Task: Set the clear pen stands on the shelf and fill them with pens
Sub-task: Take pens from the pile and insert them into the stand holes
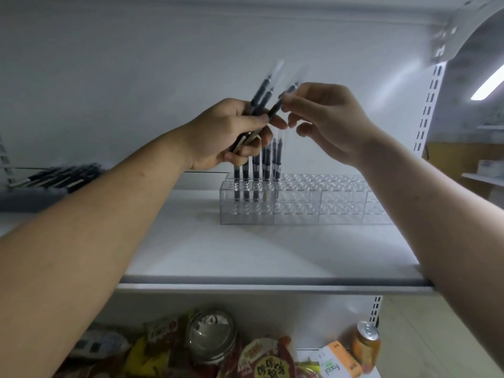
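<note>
Left hand [226, 135] is gripping a small bundle of dark pens [260, 98], its fingers curled round their lower halves and the clear-capped ends fanning upward and to the right. Right hand [330, 121] is meeting it just beside the bundle. Its thumb and forefinger are pinching the upper part of a single pen [275, 108], which is leaning out of the bundle toward the right, while the other fingers are curling loosely below. Both hands are hanging above the left end of the clear pen stands [313, 205], not touching them.

These stands are sitting side by side in a row on the white shelf [245, 249], toward its back, with stepped tiers of holes. Several pens [256, 170] are standing upright in the back holes at the left end, directly beneath the left hand; the holes to the right are showing no pens.

More loose pens [62, 177] are lying in a pile at the far left of the shelf, partly behind the left forearm. On the level below, a glass jar [211, 334], an orange can [365, 343], a white-and-orange box [338, 362] and packets of food are sitting together.
</note>
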`<action>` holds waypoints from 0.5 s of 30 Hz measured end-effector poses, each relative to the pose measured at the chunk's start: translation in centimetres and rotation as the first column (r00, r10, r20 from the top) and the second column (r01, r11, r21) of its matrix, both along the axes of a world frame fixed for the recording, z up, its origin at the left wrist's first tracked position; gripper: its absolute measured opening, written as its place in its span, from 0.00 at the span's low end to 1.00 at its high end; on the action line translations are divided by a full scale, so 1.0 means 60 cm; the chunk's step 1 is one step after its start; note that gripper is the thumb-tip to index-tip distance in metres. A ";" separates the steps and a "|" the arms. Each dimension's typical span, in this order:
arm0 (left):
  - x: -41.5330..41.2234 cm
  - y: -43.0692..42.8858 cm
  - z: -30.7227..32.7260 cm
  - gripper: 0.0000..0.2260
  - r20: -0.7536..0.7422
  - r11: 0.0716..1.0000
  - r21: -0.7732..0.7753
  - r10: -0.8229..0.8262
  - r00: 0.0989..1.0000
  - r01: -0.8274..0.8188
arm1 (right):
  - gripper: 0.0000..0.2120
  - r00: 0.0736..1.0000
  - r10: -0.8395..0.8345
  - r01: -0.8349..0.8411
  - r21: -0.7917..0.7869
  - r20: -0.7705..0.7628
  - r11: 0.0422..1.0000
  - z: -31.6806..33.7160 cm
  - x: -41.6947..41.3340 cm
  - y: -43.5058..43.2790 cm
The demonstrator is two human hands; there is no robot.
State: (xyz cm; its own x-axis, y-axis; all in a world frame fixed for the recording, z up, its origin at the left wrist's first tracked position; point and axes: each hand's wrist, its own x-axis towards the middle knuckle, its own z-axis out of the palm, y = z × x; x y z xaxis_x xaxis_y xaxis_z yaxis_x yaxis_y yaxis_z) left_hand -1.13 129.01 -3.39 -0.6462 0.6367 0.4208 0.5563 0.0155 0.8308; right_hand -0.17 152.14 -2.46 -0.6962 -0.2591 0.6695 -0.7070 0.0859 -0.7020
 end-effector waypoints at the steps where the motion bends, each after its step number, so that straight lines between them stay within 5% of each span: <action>1: 0.001 0.001 -0.001 0.10 -0.005 1.000 -0.016 0.011 1.000 -0.011 | 0.09 1.000 0.007 -0.007 -0.019 0.008 1.000 -0.001 -0.001 -0.002; 6: 0.009 0.004 -0.001 0.13 -0.071 0.993 -0.075 0.089 0.993 -0.095 | 0.07 0.999 0.047 -0.040 -0.333 0.010 0.942 0.010 0.001 -0.002; 9: 0.010 0.005 -0.001 0.13 -0.133 0.986 -0.090 0.131 0.982 -0.144 | 0.07 0.996 -0.089 0.083 -0.511 0.012 0.856 0.024 -0.002 0.020; 12: 0.014 0.007 -0.004 0.12 -0.238 0.971 -0.116 0.175 0.955 -0.207 | 0.08 0.901 -0.420 0.366 -0.333 -0.106 0.869 0.019 -0.017 0.032; 15: 0.021 0.014 -0.006 0.11 -0.373 0.954 -0.117 0.216 0.902 -0.276 | 0.08 0.847 -0.487 0.480 -0.085 -0.215 0.873 0.000 -0.026 0.021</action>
